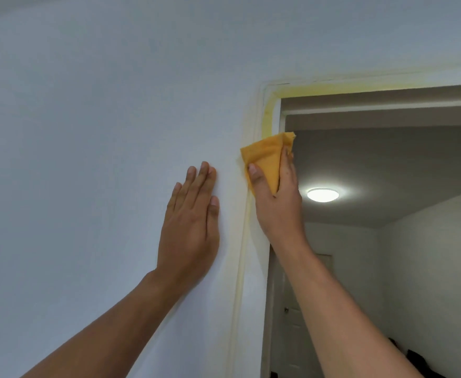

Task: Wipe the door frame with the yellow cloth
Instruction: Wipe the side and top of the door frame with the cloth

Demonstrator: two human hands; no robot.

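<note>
Fingers [253, 170] pinch yellow cloth [267, 159] against door frame [253, 255].

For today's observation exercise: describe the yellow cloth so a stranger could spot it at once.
Find the white door frame beside the open doorway. Follow its left upright towards the top corner, where the right hand presses a folded cloth against it. It is the only bright orange-yellow thing among pale walls.

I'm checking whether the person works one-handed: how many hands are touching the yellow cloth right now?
1. The right hand grips the folded yellow cloth against the white door frame; the left hand lies flat on the pale wall, apart from it.
</note>
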